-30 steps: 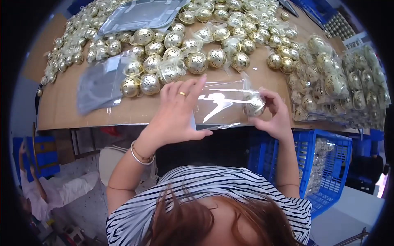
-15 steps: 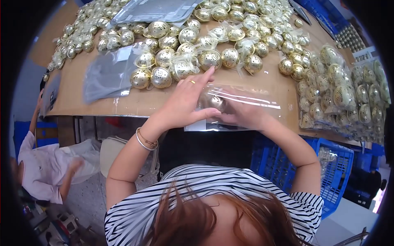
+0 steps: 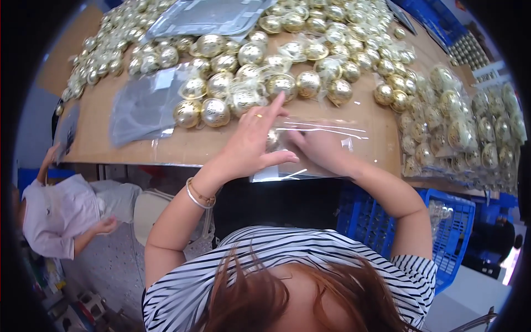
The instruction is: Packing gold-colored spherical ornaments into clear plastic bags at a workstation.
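Note:
A clear plastic bag (image 3: pixel 345 133) lies flat at the table's near edge. My right hand (image 3: pixel 321 148) is inside it, reaching in from the right end, with its fingers blurred behind the plastic. Against those fingertips, toward the bag's left end, sits a shiny gold ball (image 3: pixel 272 139), partly covered by my left hand (image 3: pixel 251 138). That hand rests over the bag's left part, thumb and fingers stretched apart. Just beyond its fingertips stands a gold patterned ball (image 3: pixel 281 86) among several others with pale ribbons.
A stack of empty clear bags (image 3: pixel 141 113) lies left of my hands. A grey plastic tray (image 3: pixel 207 19) rests on the heap of balls. Bagged balls (image 3: pixel 442 122) are piled at the right. Blue crates (image 3: pixel 451 232) stand below. A co-worker (image 3: pixel 61 213) is at far left.
The gold ball and my right hand have shifted left inside the bag, toward my left hand. My left hand stays nearly in place. The co-worker's arm has moved.

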The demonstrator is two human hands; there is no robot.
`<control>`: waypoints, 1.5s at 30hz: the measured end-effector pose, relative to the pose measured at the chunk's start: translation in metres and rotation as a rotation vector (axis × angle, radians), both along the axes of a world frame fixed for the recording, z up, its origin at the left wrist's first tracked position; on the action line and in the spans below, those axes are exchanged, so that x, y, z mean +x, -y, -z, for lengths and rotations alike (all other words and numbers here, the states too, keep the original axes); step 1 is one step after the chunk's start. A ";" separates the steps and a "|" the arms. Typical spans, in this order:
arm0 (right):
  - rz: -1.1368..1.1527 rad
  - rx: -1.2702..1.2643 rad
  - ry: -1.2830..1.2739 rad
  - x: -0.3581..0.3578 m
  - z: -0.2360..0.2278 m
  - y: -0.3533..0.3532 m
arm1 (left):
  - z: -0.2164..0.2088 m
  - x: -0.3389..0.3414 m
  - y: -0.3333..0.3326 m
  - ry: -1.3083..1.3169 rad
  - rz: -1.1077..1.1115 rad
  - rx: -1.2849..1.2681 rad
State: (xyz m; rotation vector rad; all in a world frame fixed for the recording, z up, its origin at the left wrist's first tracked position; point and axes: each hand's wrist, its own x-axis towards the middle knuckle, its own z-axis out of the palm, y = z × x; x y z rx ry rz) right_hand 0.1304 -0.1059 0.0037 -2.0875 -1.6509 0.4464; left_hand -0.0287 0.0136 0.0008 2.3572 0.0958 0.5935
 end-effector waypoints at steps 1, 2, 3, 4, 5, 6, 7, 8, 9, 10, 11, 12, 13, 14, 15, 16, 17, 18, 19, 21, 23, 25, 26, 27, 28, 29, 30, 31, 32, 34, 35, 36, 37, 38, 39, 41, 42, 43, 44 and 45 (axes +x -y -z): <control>-0.047 -0.062 -0.002 0.001 0.001 -0.003 | 0.000 -0.001 0.000 -0.031 -0.023 -0.005; -0.093 -0.124 -0.004 0.001 0.001 -0.004 | -0.001 -0.003 0.000 -0.063 -0.045 -0.010; -0.121 -0.079 -0.143 -0.002 -0.018 -0.005 | -0.002 -0.006 0.000 -0.073 -0.055 -0.057; -0.161 -0.036 -0.160 -0.004 -0.021 0.001 | -0.002 -0.005 0.001 -0.067 -0.040 -0.055; -0.203 0.007 -0.177 -0.005 -0.024 0.005 | -0.002 -0.003 0.002 -0.071 -0.036 -0.038; -0.274 -0.071 -0.079 0.000 -0.016 0.003 | -0.003 -0.001 0.002 -0.076 -0.035 -0.018; -0.222 -0.165 -0.051 -0.001 -0.014 -0.002 | -0.003 -0.001 0.001 -0.077 -0.017 -0.017; -0.172 -0.258 -0.024 -0.003 -0.013 -0.005 | -0.002 -0.001 0.000 -0.062 -0.005 -0.033; -0.163 -0.191 -0.085 -0.005 -0.015 -0.006 | -0.002 -0.001 -0.003 -0.044 -0.006 -0.045; -0.161 -0.189 -0.082 -0.002 -0.015 -0.004 | -0.001 -0.001 -0.005 -0.026 -0.007 -0.059; -0.117 -0.269 -0.090 0.003 -0.014 -0.001 | 0.001 -0.002 -0.004 -0.024 -0.006 -0.058; -0.074 -0.349 -0.097 0.010 -0.015 0.005 | 0.002 -0.006 -0.001 -0.051 -0.063 -0.036; 0.015 -0.391 -0.267 0.023 -0.023 0.015 | 0.003 -0.010 0.000 -0.077 -0.118 -0.015; 0.089 -0.428 -0.436 0.043 -0.032 0.030 | 0.002 -0.015 0.002 -0.075 -0.133 -0.012; 0.002 -0.239 -0.088 0.087 -0.018 0.047 | -0.002 -0.011 0.005 -0.078 -0.131 -0.054; 0.202 -0.641 0.332 0.094 -0.049 0.034 | -0.004 -0.014 0.008 -0.100 -0.148 -0.098; 0.414 -0.406 0.269 0.114 -0.055 0.038 | -0.005 -0.012 0.007 -0.121 -0.134 -0.111; 0.411 -0.407 0.268 0.116 -0.052 0.028 | -0.004 -0.011 0.007 -0.122 -0.136 -0.113; 0.279 -0.146 0.180 0.110 -0.048 0.013 | -0.004 -0.009 0.005 -0.119 -0.127 -0.103; 0.060 0.078 0.123 0.105 -0.038 -0.009 | -0.002 -0.008 0.003 -0.117 -0.112 -0.086; 0.138 -0.149 -0.076 0.101 -0.036 -0.010 | 0.002 -0.009 0.004 -0.086 -0.103 -0.129; 0.210 0.071 -0.167 0.108 -0.013 0.017 | 0.003 -0.009 0.004 -0.076 -0.102 -0.147; 0.285 0.291 -0.262 0.110 -0.005 0.034 | 0.003 -0.009 0.003 -0.086 -0.113 -0.158; 0.375 0.357 -0.191 0.098 -0.006 0.052 | 0.002 -0.010 0.004 -0.101 -0.130 -0.171; 0.437 0.326 -0.118 0.085 -0.007 0.069 | -0.001 -0.010 0.006 -0.096 -0.139 -0.193; 0.484 0.299 -0.053 0.071 -0.004 0.081 | 0.000 -0.012 0.006 -0.105 -0.150 -0.198; 0.444 0.318 0.075 0.062 0.007 0.099 | 0.000 -0.011 0.005 -0.095 -0.147 -0.225; 0.396 0.383 0.005 0.052 0.011 0.109 | 0.001 -0.010 0.004 -0.090 -0.148 -0.253; 0.347 0.450 -0.067 0.044 0.014 0.115 | 0.002 -0.009 0.003 -0.100 -0.150 -0.258; 0.393 0.137 -0.906 0.040 0.001 0.116 | 0.003 -0.009 0.001 -0.094 -0.126 -0.290; 0.371 -0.123 -1.175 0.049 -0.007 0.111 | 0.001 -0.011 0.002 -0.088 -0.105 -0.380; 0.252 -0.344 -1.184 0.059 -0.002 0.104 | 0.001 -0.009 0.001 -0.079 -0.073 -0.360; 0.241 -0.356 -1.189 0.054 -0.006 0.093 | 0.003 -0.007 -0.001 -0.066 -0.053 -0.335; 0.141 -0.327 -1.278 0.044 -0.014 0.078 | 0.005 -0.007 -0.001 -0.064 -0.041 -0.345; 0.041 -0.297 -1.362 0.034 -0.018 0.064 | 0.006 -0.006 -0.001 -0.064 -0.056 -0.350; -0.131 -0.283 -0.896 0.013 -0.012 0.045 | 0.008 -0.009 0.000 -0.036 -0.038 -0.365; -0.256 -0.150 -0.789 0.000 -0.007 0.037 | 0.007 -0.009 0.001 -0.032 -0.036 -0.402; -0.272 -0.155 -0.790 -0.007 -0.010 0.032 | 0.008 -0.010 0.001 -0.031 -0.052 -0.401; -0.232 -0.159 -0.620 -0.013 -0.018 0.028 | 0.008 -0.011 0.001 -0.038 -0.047 -0.385; -0.189 -0.156 -0.450 -0.019 -0.024 0.023 | 0.008 -0.011 -0.001 -0.046 -0.038 -0.365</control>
